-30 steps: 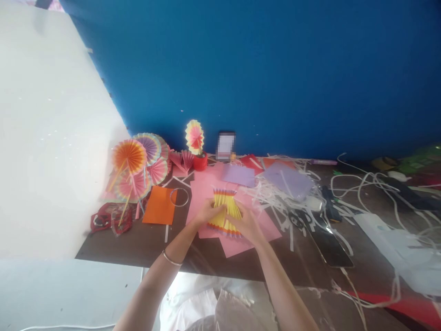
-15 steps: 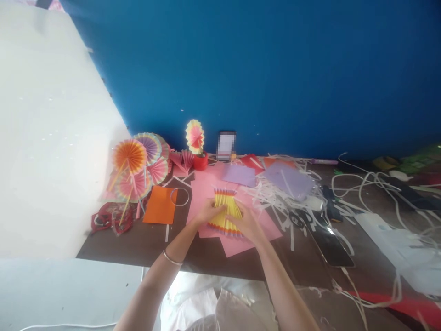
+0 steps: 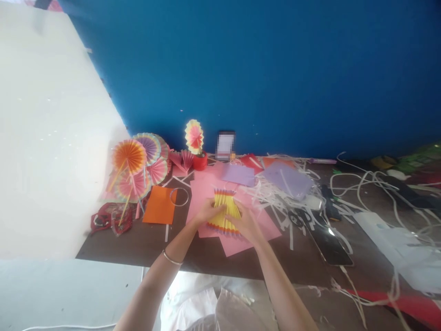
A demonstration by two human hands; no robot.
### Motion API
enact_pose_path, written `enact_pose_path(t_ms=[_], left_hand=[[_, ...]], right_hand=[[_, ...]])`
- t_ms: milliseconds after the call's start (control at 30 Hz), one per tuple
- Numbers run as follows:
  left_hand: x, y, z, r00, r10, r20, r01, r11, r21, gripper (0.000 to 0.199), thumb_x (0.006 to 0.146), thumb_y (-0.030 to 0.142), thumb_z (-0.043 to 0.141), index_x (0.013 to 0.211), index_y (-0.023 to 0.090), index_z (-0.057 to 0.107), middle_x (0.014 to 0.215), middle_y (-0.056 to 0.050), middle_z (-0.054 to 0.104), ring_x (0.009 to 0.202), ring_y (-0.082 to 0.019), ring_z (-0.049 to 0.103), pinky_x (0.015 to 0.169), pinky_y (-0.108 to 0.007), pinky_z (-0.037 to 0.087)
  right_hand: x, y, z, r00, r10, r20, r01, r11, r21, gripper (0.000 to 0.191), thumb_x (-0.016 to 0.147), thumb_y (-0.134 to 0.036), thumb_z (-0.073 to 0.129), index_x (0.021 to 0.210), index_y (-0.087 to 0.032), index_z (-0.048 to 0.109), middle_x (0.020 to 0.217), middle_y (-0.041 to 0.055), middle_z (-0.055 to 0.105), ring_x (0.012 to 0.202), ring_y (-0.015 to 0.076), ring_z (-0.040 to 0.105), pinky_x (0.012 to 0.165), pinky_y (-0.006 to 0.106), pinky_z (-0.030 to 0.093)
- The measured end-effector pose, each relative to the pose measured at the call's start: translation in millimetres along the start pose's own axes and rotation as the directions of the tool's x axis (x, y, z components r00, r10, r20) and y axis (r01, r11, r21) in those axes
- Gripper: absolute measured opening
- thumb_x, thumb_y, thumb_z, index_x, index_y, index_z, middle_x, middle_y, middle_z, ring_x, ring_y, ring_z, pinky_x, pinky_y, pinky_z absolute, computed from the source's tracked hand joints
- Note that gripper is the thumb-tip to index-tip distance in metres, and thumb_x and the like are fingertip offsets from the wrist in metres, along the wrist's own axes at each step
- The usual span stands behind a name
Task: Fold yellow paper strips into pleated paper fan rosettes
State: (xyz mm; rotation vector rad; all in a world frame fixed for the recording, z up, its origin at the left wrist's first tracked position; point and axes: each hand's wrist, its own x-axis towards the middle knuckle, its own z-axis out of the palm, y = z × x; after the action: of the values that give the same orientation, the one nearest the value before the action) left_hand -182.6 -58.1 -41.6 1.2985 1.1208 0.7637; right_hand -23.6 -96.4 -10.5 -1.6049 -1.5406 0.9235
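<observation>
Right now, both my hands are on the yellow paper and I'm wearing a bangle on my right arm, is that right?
Not quite: the head view shows the bangle on your left arm, not the right. Your left hand and right hand are both on the yellow paper.

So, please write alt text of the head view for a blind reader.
A person's left hand and right hand hold pleated yellow paper over pink sheets on a dark table. Round paper fans are at left; white strips and a phone at right.
</observation>
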Motion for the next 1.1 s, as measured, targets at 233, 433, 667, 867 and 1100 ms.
enact_pose_path(t_ms=[233,433,667,867,1100], left_hand=[[1,-1,-0.1,1.0,0.014,0.025,-0.013,1.0,-0.018,0.033,0.071,0.042,0.06,0.079,0.01,0.06,0.065,-0.001,0.057,0.051,-0.01,0.053,0.043,-0.019,0.037],[-1,2,-1.3,0.999,-0.001,0.032,0.002,1.0,-0.03,0.036,0.066,0.043,0.065,0.078,0.01,0.062,0.065,-0.002,0.059,0.053,-0.011,0.055,0.045,-0.02,0.04],[-1,5,-2.3,0.998,0.017,0.055,-0.014,0.999,-0.051,0.038,0.061,0.042,0.071,0.081,0.01,0.064,0.071,-0.004,0.062,0.056,-0.012,0.057,0.049,-0.021,0.043],[0,1,-2.1,0.998,0.021,0.051,-0.019,0.999,-0.05,0.039,0.062,0.043,0.07,0.081,0.01,0.064,0.069,-0.003,0.061,0.055,-0.011,0.055,0.047,-0.02,0.04],[0,0,-3.4,0.998,0.011,0.058,-0.008,0.999,-0.045,0.04,0.065,0.047,0.067,0.08,0.01,0.064,0.067,-0.003,0.06,0.053,-0.011,0.054,0.046,-0.02,0.038]], right_hand=[[0,2,-1,1.0,-0.018,0.021,0.019,0.998,-0.062,0.058,0.065,-0.028,0.066,0.122,-0.019,0.054,0.123,0.0102,0.056,0.117,0.0279,0.048,0.098,0.045,0.038],[-1,-4,-2,0.999,0.008,0.037,-0.005,0.996,-0.085,0.056,0.067,-0.026,0.063,0.122,-0.017,0.053,0.12,0.0113,0.058,0.113,0.0277,0.052,0.097,0.045,0.039],[-3,-12,-8,0.994,-0.051,0.097,0.056,0.997,-0.049,0.05,0.071,-0.024,0.059,0.121,-0.02,0.054,0.12,0.0089,0.059,0.111,0.0255,0.053,0.095,0.042,0.042],[-5,-12,-12,0.99,-0.073,0.122,0.081,0.995,-0.065,0.049,0.075,-0.028,0.055,0.124,-0.02,0.051,0.122,0.0094,0.058,0.113,0.0255,0.052,0.095,0.041,0.041],[-5,-11,-13,0.994,0.001,0.11,0.01,0.995,-0.101,0.056,0.073,-0.026,0.055,0.128,-0.02,0.047,0.125,0.0105,0.055,0.115,0.0271,0.051,0.095,0.042,0.041]])
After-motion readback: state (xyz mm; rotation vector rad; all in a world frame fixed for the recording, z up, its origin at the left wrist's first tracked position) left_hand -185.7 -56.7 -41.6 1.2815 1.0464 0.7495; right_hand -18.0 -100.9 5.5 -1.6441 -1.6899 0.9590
